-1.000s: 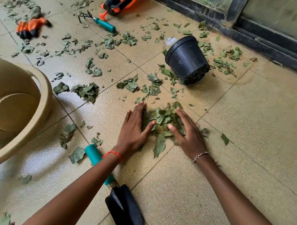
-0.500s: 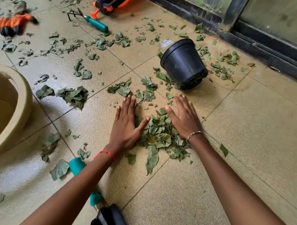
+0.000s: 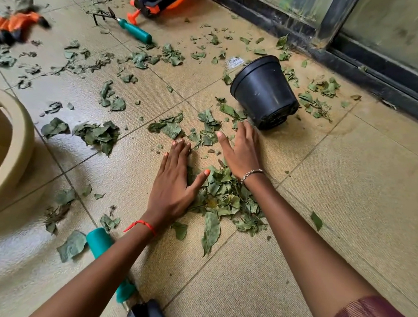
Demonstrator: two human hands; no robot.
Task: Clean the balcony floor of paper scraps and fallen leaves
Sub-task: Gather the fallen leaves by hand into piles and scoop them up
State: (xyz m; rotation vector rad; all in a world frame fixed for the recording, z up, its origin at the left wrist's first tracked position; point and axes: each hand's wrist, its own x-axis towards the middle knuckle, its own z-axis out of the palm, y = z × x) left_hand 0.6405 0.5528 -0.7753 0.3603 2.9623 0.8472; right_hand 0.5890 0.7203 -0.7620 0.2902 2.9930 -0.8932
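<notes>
Beige ribbed tile floor (image 3: 348, 200) across the whole view, strewn with torn green leaves (image 3: 99, 135), thickest toward the far left and around the pot. Black-framed glass door (image 3: 342, 63) along the far right edge. Tan plastic tub (image 3: 11, 143) at the left margin, partly cut off. Black plant pot (image 3: 265, 91) tipped on its side near the door track, perforated base toward the camera.

Gathered heap of leaves (image 3: 219, 196) at centre, between the two wrists and forearms, nearer the camera than the fingertips. Palm-down on the tile, left hand (image 3: 173, 184): fingers straight and together, thumb spread and touching the heap's left edge, nothing grasped. Likewise flat and released, right hand (image 3: 241, 154): fingers extended, wrist over the heap's far right edge, fingertips just beside the pot's base, contact with the pot not discernible.

Teal-handled trowel (image 3: 99, 242) on the floor under the left forearm, black blade at the bottom edge. Orange and black sprayer (image 3: 158, 2) at the top edge, partly cut off. Orange and black gloves (image 3: 10, 25) at top left, blurred. Teal-handled hand rake (image 3: 130, 27) just beside the sprayer. White paper scrap (image 3: 235, 61) just beyond the pot's rim. Thin red thread (image 3: 140, 225) on the left wrist; beaded bracelet (image 3: 250, 173) on the right wrist.
</notes>
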